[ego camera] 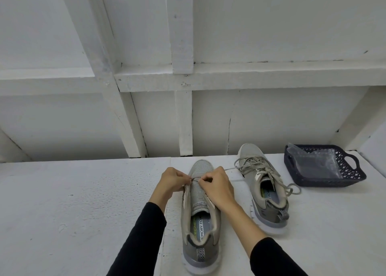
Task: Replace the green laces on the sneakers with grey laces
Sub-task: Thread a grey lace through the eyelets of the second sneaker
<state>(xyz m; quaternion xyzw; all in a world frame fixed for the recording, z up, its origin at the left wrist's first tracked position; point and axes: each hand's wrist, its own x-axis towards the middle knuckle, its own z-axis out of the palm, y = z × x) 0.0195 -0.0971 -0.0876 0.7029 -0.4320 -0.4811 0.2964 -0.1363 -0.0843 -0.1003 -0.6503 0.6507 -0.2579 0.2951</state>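
Note:
A grey sneaker (200, 223) stands in front of me on the white surface, toe pointing away, its eyelet rows bare except at the toe end. My left hand (173, 180) and my right hand (217, 185) both pinch a thin grey lace (195, 179) stretched across the lowest eyelets. One end of that lace trails right across the surface. A second grey sneaker (265, 183) lies to the right, fully laced with a grey lace whose loose ends spill beside it. No green lace is visible.
A dark blue plastic basket (355, 176) holding a clear plastic bag (311, 163) sits at the far right. A white framed wall (183, 108) rises directly behind the surface. The left half of the white surface (73, 202) holds nothing.

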